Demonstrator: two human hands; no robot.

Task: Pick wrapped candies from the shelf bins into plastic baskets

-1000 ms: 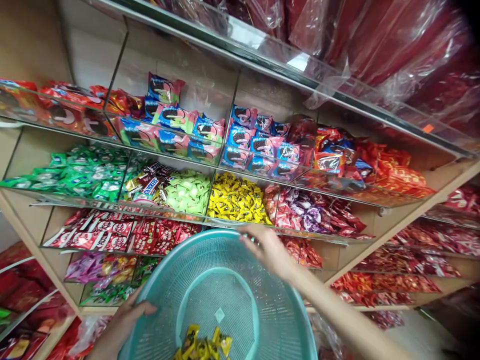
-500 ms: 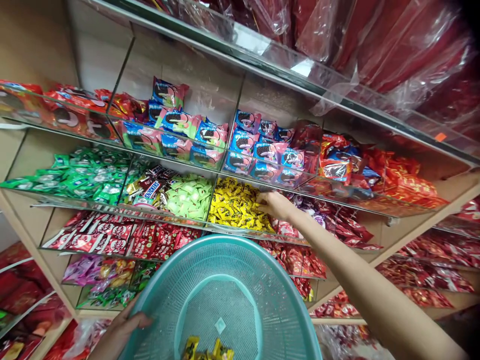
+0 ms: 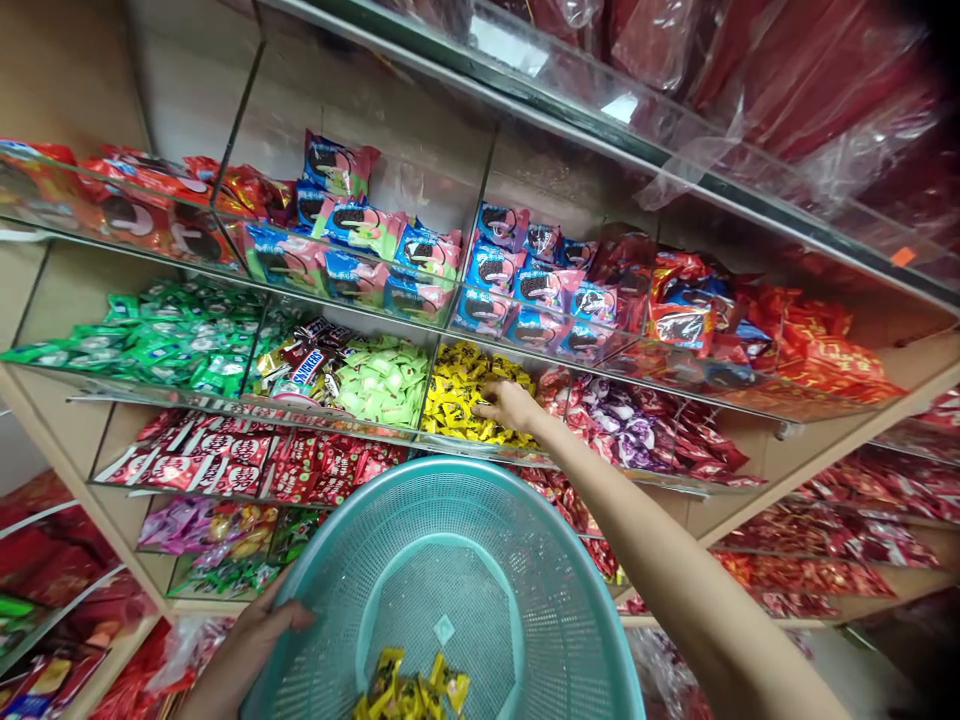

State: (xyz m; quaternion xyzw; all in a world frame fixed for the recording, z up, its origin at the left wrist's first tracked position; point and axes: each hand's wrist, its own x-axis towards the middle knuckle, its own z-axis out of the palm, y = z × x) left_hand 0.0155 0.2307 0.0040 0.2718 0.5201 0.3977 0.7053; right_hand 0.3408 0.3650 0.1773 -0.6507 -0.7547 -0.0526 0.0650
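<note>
My left hand [image 3: 251,640] holds the left rim of a teal plastic basket [image 3: 450,500], its thumb over the edge. Several yellow-wrapped candies [image 3: 409,690] lie at the bottom of the basket. My right hand [image 3: 511,408] reaches into a shelf compartment of yellow candies [image 3: 457,395], with its fingers bent down at the pile. Whether a candy is between those fingertips is too small to tell.
Light green candies [image 3: 384,385] fill the bin to the left, with Snickers bars [image 3: 304,365] beside them. Purple and white candies [image 3: 619,415] lie to the right. Above, blue and pink cookie packs [image 3: 540,285] stand behind a clear shelf edge [image 3: 352,290].
My right hand has moved left and over the middle of the yellow candies. The basket stays in my left hand, and more of the candies inside it show.
</note>
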